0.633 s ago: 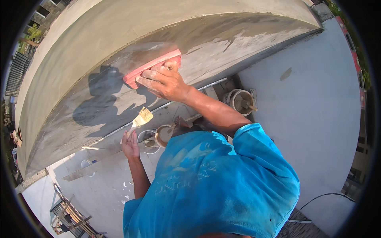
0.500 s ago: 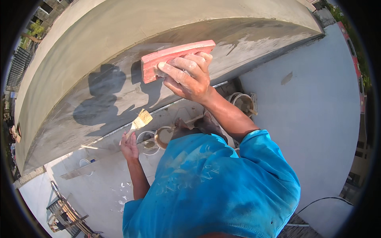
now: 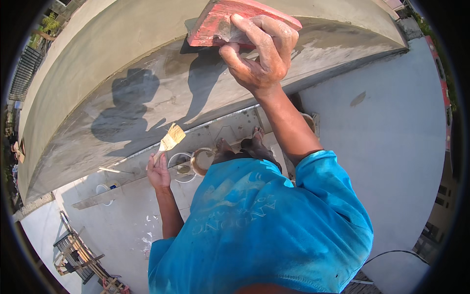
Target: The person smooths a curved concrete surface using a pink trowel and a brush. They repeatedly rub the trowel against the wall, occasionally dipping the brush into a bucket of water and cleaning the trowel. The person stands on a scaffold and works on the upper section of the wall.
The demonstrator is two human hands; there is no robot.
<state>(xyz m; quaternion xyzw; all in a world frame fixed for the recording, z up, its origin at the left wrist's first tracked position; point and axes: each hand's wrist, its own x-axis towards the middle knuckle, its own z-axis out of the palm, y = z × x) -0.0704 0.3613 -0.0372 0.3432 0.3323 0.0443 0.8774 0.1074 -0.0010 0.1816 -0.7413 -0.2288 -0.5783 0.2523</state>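
**Head view: red float in the right hand, brush in the left**

The head view looks down on a person in a blue shirt who stands before a curved, grey plastered wall. The right hand is raised high, near the top edge of the picture, and it grasps a red float. The float lies above and to the left of the hand; the fingers reach over its right part and the thumb presses from below. The flat side of the float is turned to the wall, but whether it touches the plaster I cannot tell.

The left hand is low, well apart from the right one, and it is closed around the handle of a paintbrush. The pale bristles of the brush point up and to the right, away from the hand, toward the lower part of the wall.

Shadows of the person and of the float fall on the wet, darker part of the plaster. Below, between the two arms, two round buckets stand just beside the bare feet of the person on a narrow platform. On the right is a smooth grey floor.
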